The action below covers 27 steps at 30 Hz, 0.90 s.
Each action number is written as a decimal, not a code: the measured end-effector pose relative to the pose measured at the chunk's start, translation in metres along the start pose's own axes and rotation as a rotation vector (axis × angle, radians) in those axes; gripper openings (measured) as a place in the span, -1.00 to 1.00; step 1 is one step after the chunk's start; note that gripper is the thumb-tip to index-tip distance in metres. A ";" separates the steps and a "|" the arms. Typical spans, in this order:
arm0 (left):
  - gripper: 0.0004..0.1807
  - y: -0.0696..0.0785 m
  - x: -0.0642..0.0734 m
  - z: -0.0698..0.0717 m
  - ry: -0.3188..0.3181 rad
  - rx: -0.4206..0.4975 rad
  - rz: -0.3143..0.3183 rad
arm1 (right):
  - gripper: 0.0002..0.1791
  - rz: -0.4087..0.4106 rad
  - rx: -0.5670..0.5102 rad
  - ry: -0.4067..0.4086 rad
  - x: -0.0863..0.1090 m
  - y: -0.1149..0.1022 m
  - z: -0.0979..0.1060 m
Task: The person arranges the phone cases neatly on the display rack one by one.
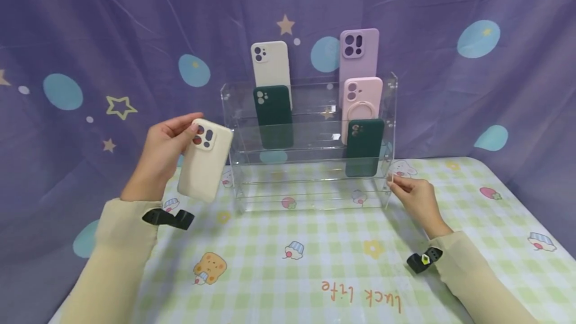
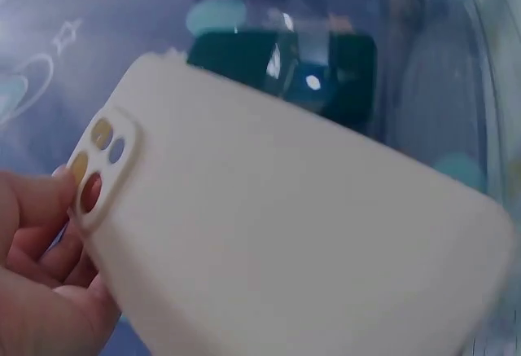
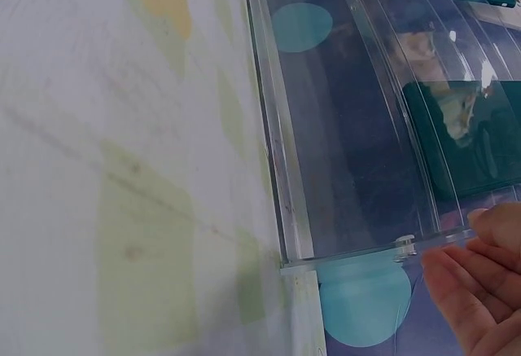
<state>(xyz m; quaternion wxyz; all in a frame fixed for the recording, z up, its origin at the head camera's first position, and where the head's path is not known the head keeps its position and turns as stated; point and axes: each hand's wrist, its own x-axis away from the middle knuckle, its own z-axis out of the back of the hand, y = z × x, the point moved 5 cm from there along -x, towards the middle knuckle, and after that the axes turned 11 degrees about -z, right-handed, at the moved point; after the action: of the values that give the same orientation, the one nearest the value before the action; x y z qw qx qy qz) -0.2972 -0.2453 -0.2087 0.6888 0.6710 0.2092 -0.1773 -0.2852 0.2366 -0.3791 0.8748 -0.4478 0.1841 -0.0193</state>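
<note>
My left hand (image 1: 163,149) pinches a cream phone case (image 1: 204,166) by its camera-cutout corner, left of a clear acrylic display rack (image 1: 310,194). In the left wrist view the case (image 2: 277,209) is tilted and the thumb lies by the cutouts. At the rack's lower right side, my right hand (image 1: 416,196) pinches the edge of the side panel, thumb and fingertips meeting there. On the rack stand a white case (image 1: 272,66), a dark green case (image 1: 274,119), a purple case (image 1: 366,59), a pink case (image 1: 348,114) and another dark green case (image 1: 364,149).
A green-checked tablecloth (image 1: 333,244) with printed cakes, flowers and lettering covers the table. Behind the rack hangs a purple curtain (image 1: 427,89) with blue shapes and stars. The rack's lowest tier sits close to the tabletop.
</note>
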 end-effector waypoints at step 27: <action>-0.67 -0.024 -0.035 -0.109 0.497 0.242 -0.167 | -0.72 0.016 0.001 0.006 0.001 -0.002 0.000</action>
<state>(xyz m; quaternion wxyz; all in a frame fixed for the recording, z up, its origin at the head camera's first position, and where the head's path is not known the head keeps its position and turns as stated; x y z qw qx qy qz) -0.3449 -0.1391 -0.2121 0.5144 0.7517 0.4034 -0.0871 -0.2842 0.2352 -0.3783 0.8745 -0.4458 0.1905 -0.0138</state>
